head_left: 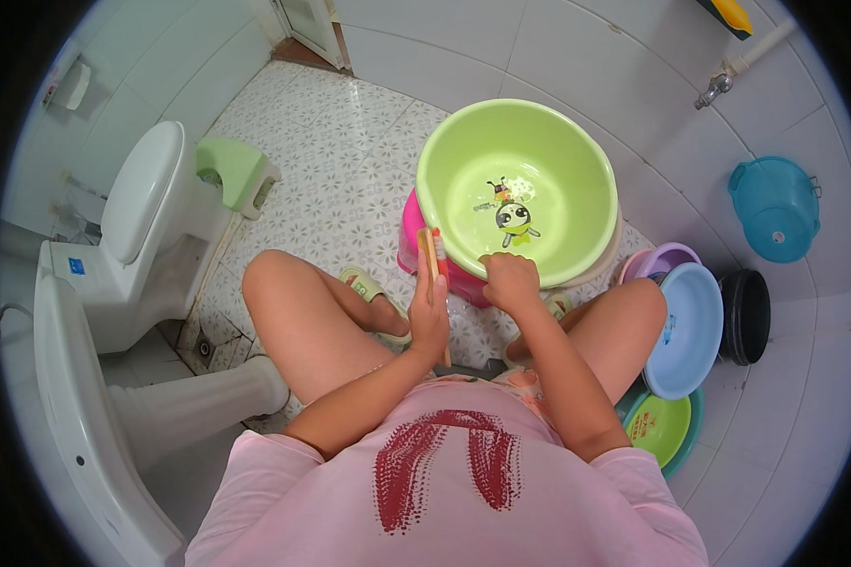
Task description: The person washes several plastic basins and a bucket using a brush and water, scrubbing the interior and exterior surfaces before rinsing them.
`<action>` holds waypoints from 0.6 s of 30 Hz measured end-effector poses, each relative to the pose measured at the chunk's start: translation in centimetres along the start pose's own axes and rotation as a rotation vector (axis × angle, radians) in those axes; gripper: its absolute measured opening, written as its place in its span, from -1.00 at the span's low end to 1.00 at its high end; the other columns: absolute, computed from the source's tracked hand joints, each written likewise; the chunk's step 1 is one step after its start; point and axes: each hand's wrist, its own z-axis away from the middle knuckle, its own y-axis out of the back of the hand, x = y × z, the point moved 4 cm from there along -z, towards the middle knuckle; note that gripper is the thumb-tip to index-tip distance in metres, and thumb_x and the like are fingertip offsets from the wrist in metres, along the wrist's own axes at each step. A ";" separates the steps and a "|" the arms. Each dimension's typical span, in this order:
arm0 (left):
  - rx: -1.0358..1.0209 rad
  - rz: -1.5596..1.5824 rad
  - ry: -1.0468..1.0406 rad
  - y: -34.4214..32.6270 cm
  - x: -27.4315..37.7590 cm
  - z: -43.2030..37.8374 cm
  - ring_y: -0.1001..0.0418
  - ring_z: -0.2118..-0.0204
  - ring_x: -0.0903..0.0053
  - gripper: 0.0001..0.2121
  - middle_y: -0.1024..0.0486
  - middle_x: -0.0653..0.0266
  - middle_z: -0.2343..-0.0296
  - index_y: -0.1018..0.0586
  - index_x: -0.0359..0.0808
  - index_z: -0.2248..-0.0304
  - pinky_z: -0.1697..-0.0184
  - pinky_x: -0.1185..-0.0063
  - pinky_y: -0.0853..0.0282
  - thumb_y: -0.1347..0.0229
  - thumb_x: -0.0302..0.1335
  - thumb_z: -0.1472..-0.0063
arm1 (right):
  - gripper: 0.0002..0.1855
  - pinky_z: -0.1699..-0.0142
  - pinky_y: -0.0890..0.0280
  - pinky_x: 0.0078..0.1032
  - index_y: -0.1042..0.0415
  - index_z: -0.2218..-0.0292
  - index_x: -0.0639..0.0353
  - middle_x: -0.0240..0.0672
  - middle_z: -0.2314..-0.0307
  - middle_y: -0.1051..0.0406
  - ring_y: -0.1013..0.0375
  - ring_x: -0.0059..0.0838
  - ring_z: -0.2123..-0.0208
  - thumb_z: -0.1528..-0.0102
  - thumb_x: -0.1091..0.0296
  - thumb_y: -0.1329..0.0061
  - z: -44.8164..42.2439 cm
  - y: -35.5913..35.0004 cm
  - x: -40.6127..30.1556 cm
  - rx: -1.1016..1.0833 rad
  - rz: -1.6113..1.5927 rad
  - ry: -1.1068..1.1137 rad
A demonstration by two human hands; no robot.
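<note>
In front of my knees a large lime-green plastic basin [574, 170] rests on a bright pink plastic stool [410, 234]. A cartoon figure is printed on its bottom, where light glints. My left hand [429, 319] grips a wooden scrubbing brush [431, 259], held upright beside the basin's near left side. The brush has red and white bristles facing right; its lower end shows below the hand. My right hand [512, 282] is closed over the near rim of the basin, its thumb side at the edge. Whether the basin holds water I cannot tell.
To the left stand a white toilet [145, 191], a pedestal washbasin [71, 397] and a light green step stool [234, 166]. Several basins, including a light blue one [684, 329], lean at the right wall near a black bucket [748, 317]. A tap [715, 91] juts out above.
</note>
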 end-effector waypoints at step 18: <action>-0.101 -0.178 -0.043 1.6 -1.1 -1.3 -0.16 -0.16 0.40 -0.48 -0.15 0.04 -0.13 0.02 -0.25 -0.22 -0.15 0.58 -0.05 0.18 -0.39 -0.32 | -0.75 0.32 -0.38 -0.26 -0.50 0.40 0.11 -0.16 0.52 -0.47 -0.49 -0.15 0.42 0.24 0.47 0.03 -0.4 0.0 -0.1 -0.006 -0.007 0.005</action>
